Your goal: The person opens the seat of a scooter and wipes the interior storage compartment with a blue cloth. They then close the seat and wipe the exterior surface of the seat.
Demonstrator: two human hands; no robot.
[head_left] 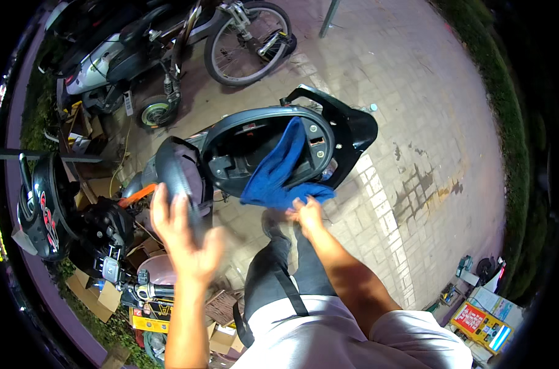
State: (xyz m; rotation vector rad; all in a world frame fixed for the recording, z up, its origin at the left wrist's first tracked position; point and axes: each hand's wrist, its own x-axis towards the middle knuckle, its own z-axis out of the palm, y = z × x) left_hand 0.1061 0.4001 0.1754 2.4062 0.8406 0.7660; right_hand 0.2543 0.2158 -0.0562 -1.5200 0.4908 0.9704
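A scooter stands in front of me with its dark seat [176, 166] flipped up toward the left. The oval under-seat storage bin [221, 126] lies uncovered. A blue cloth [279, 166] drapes from inside the bin over its near rim. My right hand [308, 216] pinches the cloth's lower edge, just outside the rim. My left hand [187, 243] is raised near the seat, fingers spread and slightly blurred, holding nothing; whether it touches the seat I cannot tell.
The scooter's black rear grab rail [344, 117] juts to the right. A helmet [49, 209] hangs near the handlebar at left, above cardboard boxes [95, 295]. Other two-wheelers, one with a spoked wheel [248, 46], stand beyond. A yellow-and-red case [479, 323] sits at lower right.
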